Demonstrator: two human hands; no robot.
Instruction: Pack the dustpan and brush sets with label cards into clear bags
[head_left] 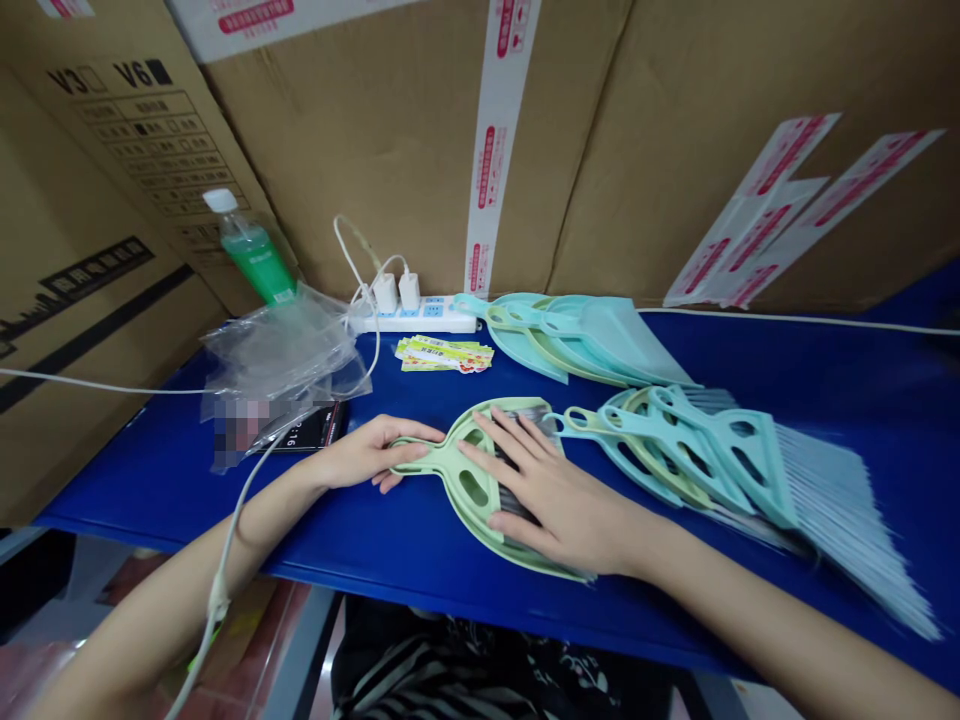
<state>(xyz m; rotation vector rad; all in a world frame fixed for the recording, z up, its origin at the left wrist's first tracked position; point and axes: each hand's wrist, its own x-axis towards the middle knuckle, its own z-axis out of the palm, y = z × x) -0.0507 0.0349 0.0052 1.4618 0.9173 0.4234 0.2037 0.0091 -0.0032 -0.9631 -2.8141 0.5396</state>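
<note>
- Pale green plastic dustpan (469, 510): lying flat on blue tabletop (360, 540), scoop toward the right, oval slots through its back.
- Looped handle (450, 465): pointing left, flat, level with the pan.
- Grey broom bristles (514, 500): packed inside the scoop, partly hidden, tips not visible.

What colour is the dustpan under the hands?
The dustpan is pale green; the head view shows it best.
</note>
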